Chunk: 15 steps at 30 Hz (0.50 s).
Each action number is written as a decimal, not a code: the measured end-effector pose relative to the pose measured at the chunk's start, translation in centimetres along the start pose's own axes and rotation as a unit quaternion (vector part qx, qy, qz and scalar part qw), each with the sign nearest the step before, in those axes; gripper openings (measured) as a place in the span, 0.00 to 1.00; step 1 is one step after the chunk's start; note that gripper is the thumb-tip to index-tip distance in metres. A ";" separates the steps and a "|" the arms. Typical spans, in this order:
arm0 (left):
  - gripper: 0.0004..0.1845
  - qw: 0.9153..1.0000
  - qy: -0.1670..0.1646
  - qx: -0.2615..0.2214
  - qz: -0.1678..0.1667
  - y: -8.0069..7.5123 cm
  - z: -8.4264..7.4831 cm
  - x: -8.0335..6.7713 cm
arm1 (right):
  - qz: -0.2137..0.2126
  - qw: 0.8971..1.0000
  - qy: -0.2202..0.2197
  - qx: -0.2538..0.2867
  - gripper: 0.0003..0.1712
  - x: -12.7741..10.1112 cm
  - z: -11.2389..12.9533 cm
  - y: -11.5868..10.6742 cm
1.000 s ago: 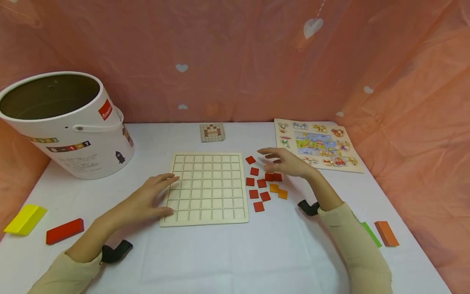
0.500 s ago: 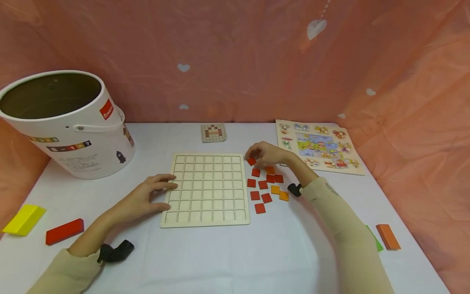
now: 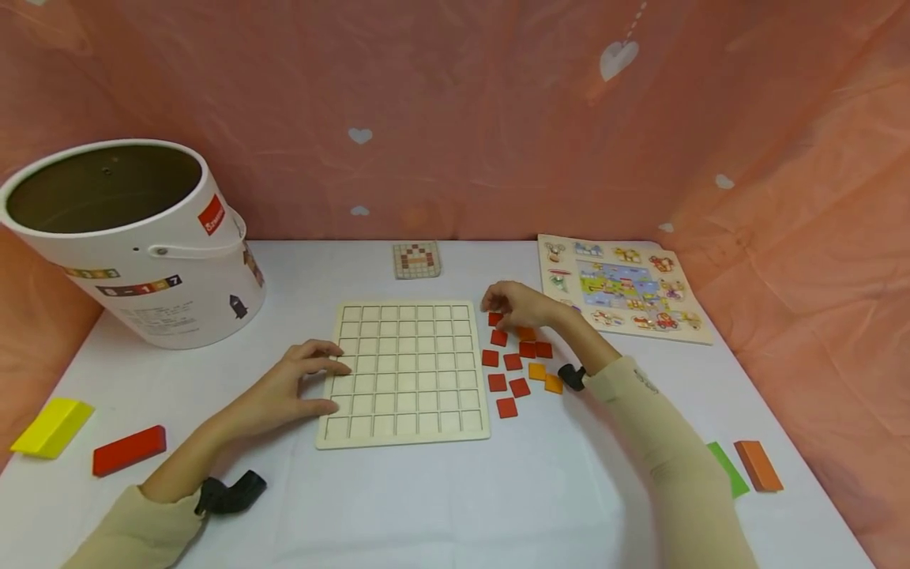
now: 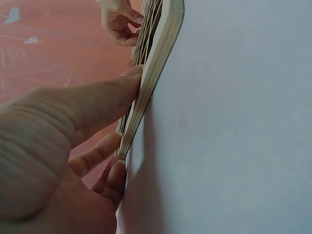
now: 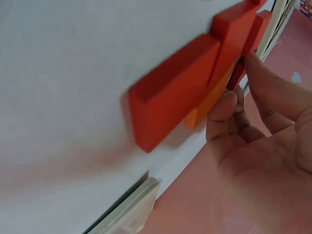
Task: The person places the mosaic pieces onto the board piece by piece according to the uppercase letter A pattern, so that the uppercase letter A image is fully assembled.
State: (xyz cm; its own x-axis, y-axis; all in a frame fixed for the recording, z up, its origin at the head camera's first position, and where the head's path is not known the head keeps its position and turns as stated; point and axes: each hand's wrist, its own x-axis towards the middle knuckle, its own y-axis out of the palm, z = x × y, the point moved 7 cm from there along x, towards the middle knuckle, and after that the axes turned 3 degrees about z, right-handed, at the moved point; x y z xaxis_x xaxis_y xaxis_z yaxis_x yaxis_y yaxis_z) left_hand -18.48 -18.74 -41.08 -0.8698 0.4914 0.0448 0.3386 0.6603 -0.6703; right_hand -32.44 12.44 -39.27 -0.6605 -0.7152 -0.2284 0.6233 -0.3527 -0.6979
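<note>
A pale wooden grid board point(image 3: 403, 371) with empty square cells lies flat on the white table. My left hand point(image 3: 313, 375) rests on its left edge, fingers straight on top and the thumb point(image 4: 105, 95) pressing the side of the board point(image 4: 158, 53). Right of the board lie several loose red and orange square tiles point(image 3: 522, 365). My right hand point(image 3: 498, 310) is at the top of that group and pinches a red tile point(image 5: 240, 73) between thumb and fingers. More red tiles point(image 5: 175, 97) lie just beside it.
A large white bucket point(image 3: 135, 245) stands at the back left. A yellow block point(image 3: 50, 427) and a red block point(image 3: 128, 450) lie at the front left. Green point(image 3: 727, 468) and orange point(image 3: 757, 465) blocks sit front right. A picture puzzle point(image 3: 626, 286) and a pattern card point(image 3: 416, 260) lie behind.
My right hand moved left from above the tiles to the topmost red tile and curled its fingers round it. The left hand stayed on the board's edge.
</note>
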 end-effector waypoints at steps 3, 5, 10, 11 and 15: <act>0.21 1.000 0.000 -0.002 -0.002 0.0 0.0 0.0 | 0.001 1.000 -0.008 0.008 0.13 0.0 0.0 0.0; 0.20 1.000 0.002 -0.001 -0.003 0.0 0.0 0.0 | 0.004 1.000 -0.012 0.013 0.11 0.0 0.0 0.0; 0.18 1.000 0.009 0.000 -0.006 0.0 0.1 0.0 | 0.003 1.000 -0.015 0.004 0.10 0.2 0.4 -0.1; 0.18 1.000 0.009 0.000 -0.006 0.0 0.1 0.0 | -0.001 1.000 -0.014 0.001 0.10 0.3 0.6 -0.2; 0.18 1.000 0.007 -0.003 -0.004 0.1 0.2 0.0 | -0.026 0.999 -0.039 0.021 0.09 0.9 1.5 -0.6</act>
State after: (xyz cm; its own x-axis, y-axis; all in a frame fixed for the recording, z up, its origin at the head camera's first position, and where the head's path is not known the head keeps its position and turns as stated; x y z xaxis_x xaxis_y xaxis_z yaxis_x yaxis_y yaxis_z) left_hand -18.54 -18.80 -41.28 -0.8673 0.4941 0.0597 0.3342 0.6672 -0.6657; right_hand -32.75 11.13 -38.03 -0.6590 -0.7396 -0.1370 0.6066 -0.4148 -0.6782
